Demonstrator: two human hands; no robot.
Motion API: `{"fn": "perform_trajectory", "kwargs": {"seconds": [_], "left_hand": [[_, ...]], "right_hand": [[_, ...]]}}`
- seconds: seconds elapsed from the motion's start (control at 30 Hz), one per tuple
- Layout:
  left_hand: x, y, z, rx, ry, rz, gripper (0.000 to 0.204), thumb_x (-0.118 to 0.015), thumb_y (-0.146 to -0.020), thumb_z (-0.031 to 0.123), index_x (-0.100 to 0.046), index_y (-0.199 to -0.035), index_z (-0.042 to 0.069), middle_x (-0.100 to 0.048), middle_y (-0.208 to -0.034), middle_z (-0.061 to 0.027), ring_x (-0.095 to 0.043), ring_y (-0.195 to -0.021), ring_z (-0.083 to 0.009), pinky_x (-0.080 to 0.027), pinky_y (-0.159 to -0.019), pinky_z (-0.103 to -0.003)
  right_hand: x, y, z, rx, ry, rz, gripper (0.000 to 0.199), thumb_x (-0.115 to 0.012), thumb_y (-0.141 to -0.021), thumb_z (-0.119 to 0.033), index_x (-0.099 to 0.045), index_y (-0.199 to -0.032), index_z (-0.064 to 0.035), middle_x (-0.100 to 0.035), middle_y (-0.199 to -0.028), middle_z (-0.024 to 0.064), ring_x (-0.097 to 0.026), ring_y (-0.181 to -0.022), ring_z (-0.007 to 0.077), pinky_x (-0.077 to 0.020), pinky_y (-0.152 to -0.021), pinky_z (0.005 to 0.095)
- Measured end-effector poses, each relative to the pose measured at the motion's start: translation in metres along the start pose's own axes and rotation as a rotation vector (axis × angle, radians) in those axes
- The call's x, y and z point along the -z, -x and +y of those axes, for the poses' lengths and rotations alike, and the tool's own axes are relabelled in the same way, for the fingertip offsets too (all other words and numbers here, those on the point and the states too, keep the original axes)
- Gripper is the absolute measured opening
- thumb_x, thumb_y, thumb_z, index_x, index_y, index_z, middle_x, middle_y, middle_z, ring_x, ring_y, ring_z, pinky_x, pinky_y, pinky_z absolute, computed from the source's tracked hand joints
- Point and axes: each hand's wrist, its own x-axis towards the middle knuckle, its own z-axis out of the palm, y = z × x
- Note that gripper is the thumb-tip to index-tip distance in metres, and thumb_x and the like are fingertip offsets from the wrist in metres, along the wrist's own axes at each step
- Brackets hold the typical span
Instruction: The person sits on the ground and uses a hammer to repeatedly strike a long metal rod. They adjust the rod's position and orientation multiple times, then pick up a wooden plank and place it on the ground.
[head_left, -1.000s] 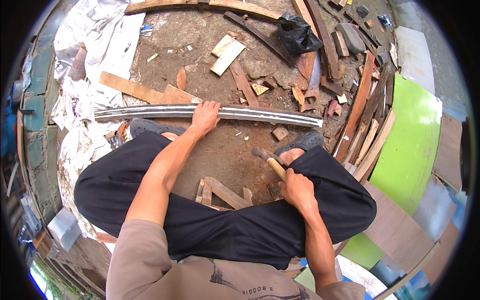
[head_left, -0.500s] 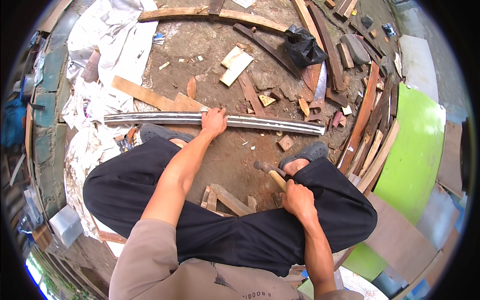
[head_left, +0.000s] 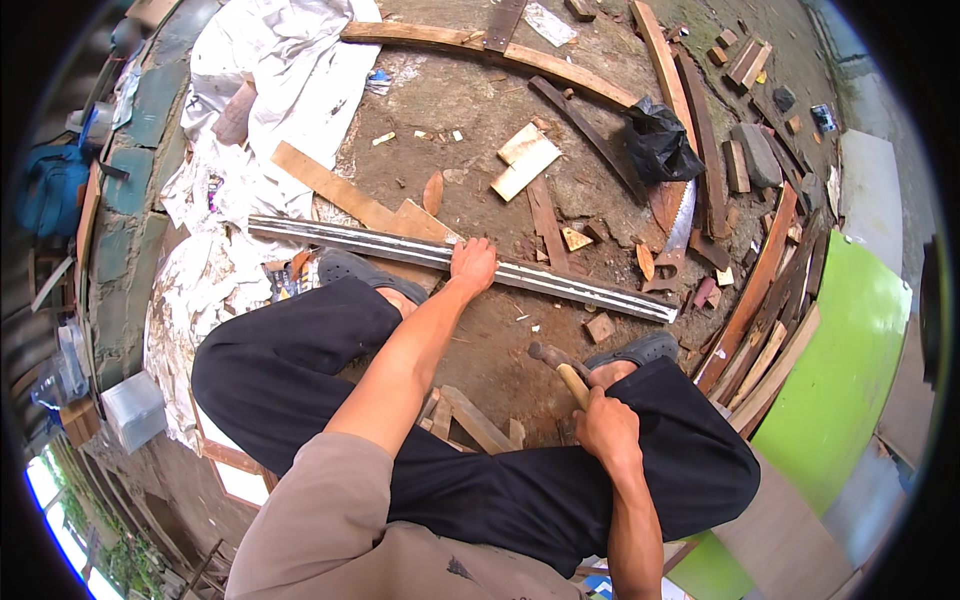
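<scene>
A long dark wooden strip with white stripes (head_left: 580,287) lies crosswise in front of my feet. My left hand (head_left: 473,266) is closed over it a little right of its middle. In my right hand (head_left: 608,427), beside my right knee, is a hammer (head_left: 572,381), gripped round its pale wooden handle. The dark hammer head points away from me, close to my right shoe (head_left: 640,349). Under the strip's left half, a flat tan board (head_left: 335,187) slants away to the far left.
A handsaw (head_left: 680,225) lies at the right, below a black plastic bag (head_left: 660,143). White cloth (head_left: 285,80) covers the ground at left. Stacked timber (head_left: 750,300) and a green panel (head_left: 845,330) line the right side. Wood offcuts (head_left: 475,420) sit between my legs.
The view has shifted and tilted, so the scene sits further right and the strip slopes down to the right. Both hands keep the same holds on the strip and the hammer.
</scene>
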Motion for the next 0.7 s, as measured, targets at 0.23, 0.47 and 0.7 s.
{"fn": "perform_trajectory", "kwargs": {"seconds": [0.23, 0.47, 0.7], "left_hand": [[0.002, -0.008, -0.007, 0.006, 0.039, -0.089, 0.029, -0.063, -0.089, 0.028, -0.064, -0.111, 0.010, -0.058, -0.118, -0.0066, -0.050, -0.118, -0.0247, -0.037, -0.100, -0.046], [0.002, 0.005, -0.021, 0.030, 0.112, 0.074, 0.022, -0.063, -0.088, 0.023, -0.064, -0.102, 0.006, -0.061, -0.106, -0.0106, -0.055, -0.108, -0.0291, -0.042, -0.093, -0.043], [0.040, 0.034, -0.062, 0.315, 0.404, 0.253, 0.022, -0.063, -0.088, 0.029, -0.065, -0.096, 0.008, -0.066, -0.097, -0.0148, -0.062, -0.098, -0.0330, -0.046, -0.084, -0.046]], "right_hand": [[0.001, -0.005, -0.001, 0.048, 0.045, 0.024, 0.033, -0.063, -0.086, -0.024, -0.057, -0.101, 0.0047, -0.069, -0.083, 0.0234, -0.069, -0.077, 0.0389, -0.0544, -0.069, 0.0476], [0.007, -0.004, -0.012, 0.077, 0.112, 0.020, 0.033, -0.062, -0.086, -0.024, -0.058, -0.102, 0.0050, -0.069, -0.086, 0.0229, -0.069, -0.079, 0.0383, -0.0546, -0.070, 0.0469], [0.008, -0.004, -0.032, 0.162, 0.151, 0.053, 0.030, -0.059, -0.087, -0.022, -0.059, -0.101, 0.0042, -0.069, -0.084, 0.0232, -0.069, -0.076, 0.0383, -0.0546, -0.067, 0.0470]]}}
